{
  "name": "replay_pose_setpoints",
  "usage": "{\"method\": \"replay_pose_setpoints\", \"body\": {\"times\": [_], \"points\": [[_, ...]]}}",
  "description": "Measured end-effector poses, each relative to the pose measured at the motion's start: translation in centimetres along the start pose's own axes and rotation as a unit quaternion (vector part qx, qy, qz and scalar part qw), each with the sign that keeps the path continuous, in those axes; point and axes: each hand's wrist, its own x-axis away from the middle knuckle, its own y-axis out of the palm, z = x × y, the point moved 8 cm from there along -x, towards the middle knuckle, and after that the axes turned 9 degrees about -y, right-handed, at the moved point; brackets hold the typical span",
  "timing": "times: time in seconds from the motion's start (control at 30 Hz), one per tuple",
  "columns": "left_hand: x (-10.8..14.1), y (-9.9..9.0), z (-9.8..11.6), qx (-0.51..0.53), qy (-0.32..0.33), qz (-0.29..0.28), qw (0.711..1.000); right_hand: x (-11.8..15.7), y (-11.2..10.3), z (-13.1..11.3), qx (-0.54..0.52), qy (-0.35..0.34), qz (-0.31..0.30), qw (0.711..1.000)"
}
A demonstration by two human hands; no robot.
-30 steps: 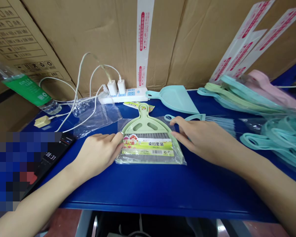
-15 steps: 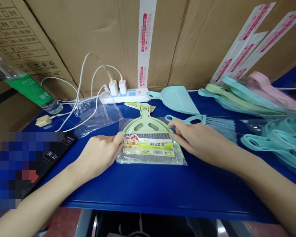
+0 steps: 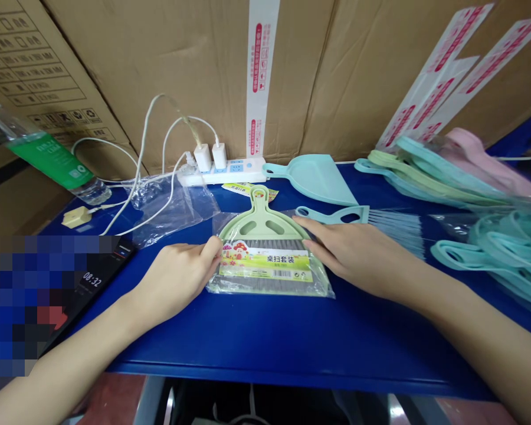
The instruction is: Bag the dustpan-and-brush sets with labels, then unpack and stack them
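Observation:
A green dustpan and grey brush set, sealed in a clear bag with a mushroom-print label (image 3: 265,262), lies on the blue table (image 3: 265,342). My left hand (image 3: 174,277) grips the bag's left edge. My right hand (image 3: 347,254) lies across its right side, fingers stretched over the top corner and holding it. Just beyond those fingers is a loose teal hand brush (image 3: 336,215), its bristles pointing right. The bag's plastic and the label cover most of the brush inside.
A teal dustpan (image 3: 312,179) stands beyond the set, near a power strip (image 3: 223,172) with white chargers and cables. Heaps of teal, green and pink dustpans (image 3: 442,177) fill the right. A loose plastic bag (image 3: 172,209), a water bottle (image 3: 48,156) and a timer-showing phone (image 3: 92,280) lie left.
My right hand's fingers have slid left over the bag's top right corner. My left hand has barely moved. The phone's timer has gone from 08:31 to 08:32.

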Motion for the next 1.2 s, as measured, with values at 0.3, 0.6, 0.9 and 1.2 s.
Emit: {"method": "replay_pose_setpoints", "body": {"times": [0.3, 0.6, 0.9, 1.2], "points": [[-0.1, -0.3, 0.3, -0.014, 0.016, 0.016, 1.000, 0.1, -0.3, -0.2, -0.005, -0.012, 0.000, 1.000], [-0.1, 0.1, 0.2, -0.030, 0.003, -0.018, 0.999, 0.2, -0.7, -0.4, -0.017, -0.028, 0.013, 0.999], [-0.1, -0.6, 0.7, -0.041, 0.040, 0.026, 0.998, 0.1, -1.0, -0.3, -0.023, -0.029, 0.017, 0.999], [-0.2, -0.1, 0.6, -0.060, 0.032, -0.004, 0.998, 0.1, -1.1, -0.7, -0.018, -0.041, 0.028, 0.999]]}}
